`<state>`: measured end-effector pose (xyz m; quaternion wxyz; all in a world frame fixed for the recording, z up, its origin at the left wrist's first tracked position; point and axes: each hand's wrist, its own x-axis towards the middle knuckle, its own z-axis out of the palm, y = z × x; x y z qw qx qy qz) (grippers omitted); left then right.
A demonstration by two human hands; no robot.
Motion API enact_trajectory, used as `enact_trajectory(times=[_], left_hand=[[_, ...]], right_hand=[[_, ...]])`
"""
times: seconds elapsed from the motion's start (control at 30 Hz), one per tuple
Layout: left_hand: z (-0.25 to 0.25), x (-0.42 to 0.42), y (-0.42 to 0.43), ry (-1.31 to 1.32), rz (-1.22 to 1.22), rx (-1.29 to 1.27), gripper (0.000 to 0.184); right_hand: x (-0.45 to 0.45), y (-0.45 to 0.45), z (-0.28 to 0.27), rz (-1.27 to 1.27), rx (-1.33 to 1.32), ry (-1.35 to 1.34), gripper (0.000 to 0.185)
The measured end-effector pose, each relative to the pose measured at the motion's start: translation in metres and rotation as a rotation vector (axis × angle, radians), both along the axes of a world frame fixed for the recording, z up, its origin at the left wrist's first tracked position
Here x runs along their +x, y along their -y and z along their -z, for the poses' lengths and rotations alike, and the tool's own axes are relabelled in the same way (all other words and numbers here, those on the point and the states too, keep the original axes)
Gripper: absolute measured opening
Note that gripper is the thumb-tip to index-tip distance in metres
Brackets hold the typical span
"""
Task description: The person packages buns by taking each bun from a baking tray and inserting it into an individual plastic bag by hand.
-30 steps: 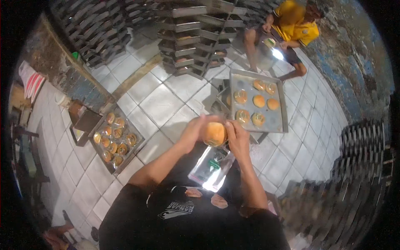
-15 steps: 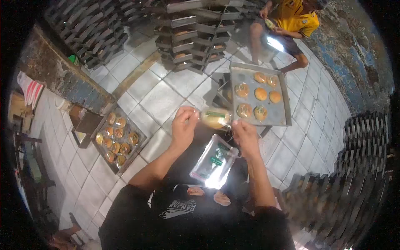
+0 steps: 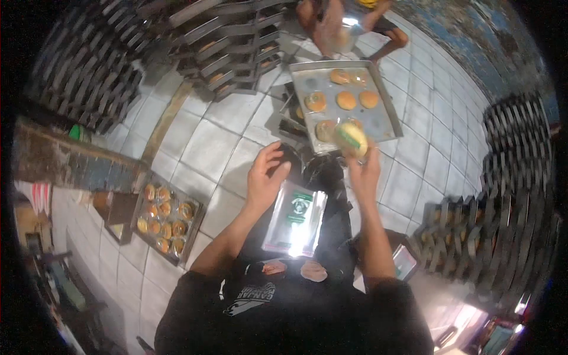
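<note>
My right hand [image 3: 365,168] grips a wrapped bun [image 3: 351,139] with a green label, held over the near edge of the large metal tray [image 3: 387,112]. On that tray lie several round buns, some in clear wrap and some bare. My left hand [image 3: 265,177] is empty, its fingers apart and slightly curled, above my lap. Between my forearms, a stack of clear plastic bags [image 3: 299,216] with green print rests on my lap.
A smaller tray [image 3: 192,228] of wrapped buns stands on the tiled floor at the left, beside a brown box [image 3: 118,216]. Another person [image 3: 331,26] sits beyond the large tray. Stacked metal trays [image 3: 225,47] rise behind and at the right.
The wrapped bun has moved from between my hands toward the large tray, now in my right hand alone. My left hand has let go and opened. The view has shifted.
</note>
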<state>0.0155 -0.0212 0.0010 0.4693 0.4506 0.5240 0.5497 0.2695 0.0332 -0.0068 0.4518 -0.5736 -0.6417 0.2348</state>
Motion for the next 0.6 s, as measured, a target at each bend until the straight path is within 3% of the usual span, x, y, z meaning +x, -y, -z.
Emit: enact_trajectory(times=[0.03,0.07,0.1,0.13,0.17,0.23,0.27,0.33,0.43,0.47,0.53,0.57,0.6], left_hand=[[0.012,-0.005,0.004,-0.244,0.084,0.117,0.052],[0.008,-0.007,0.013,-0.241,0.1,0.136,0.052],[0.003,-0.008,0.025,-0.512,0.174,0.244,0.051],[0.001,-0.01,0.034,-0.787,0.229,0.346,0.049],[0.002,-0.011,0.044,-0.791,0.21,0.351,0.049],[0.007,-0.018,0.065,-1.112,0.261,0.364,0.042],[0.01,-0.024,0.068,-1.118,0.28,0.36,0.042],[0.017,-0.028,0.067,-1.131,0.379,0.584,0.036],[0.001,-0.021,0.074,-0.984,0.377,0.593,0.031],[-0.007,-0.018,0.075,-0.992,0.398,0.587,0.031],[-0.023,-0.011,0.077,-0.233,0.543,-0.193,0.028],[-0.028,-0.019,0.064,-0.492,0.802,-0.302,0.024],[-0.029,-0.023,0.059,-0.478,0.82,-0.321,0.024]], right_hand=[[0.023,-0.009,0.006,0.026,0.014,0.001,0.06],[0.044,-0.018,0.009,0.16,0.144,0.305,0.06],[0.055,-0.027,0.008,0.287,0.273,0.608,0.06],[0.057,-0.026,0.002,0.286,0.294,0.606,0.06],[0.057,-0.012,-0.004,0.184,0.148,0.583,0.061],[0.044,0.026,-0.013,-0.107,-0.083,0.431,0.06],[0.029,0.05,-0.019,-0.28,-0.161,0.3,0.059],[-0.004,0.086,-0.025,-0.489,0.019,0.389,0.053],[-0.017,0.113,-0.032,-0.487,0.052,0.535,0.03],[-0.015,0.114,-0.041,-0.477,0.041,0.518,0.03],[-0.003,0.104,-0.075,-0.648,-0.093,0.363,0.02],[0.012,0.09,-0.076,-0.711,-0.109,0.233,0.013],[0.034,0.073,-0.071,-0.73,-0.383,-0.081,0.018]])
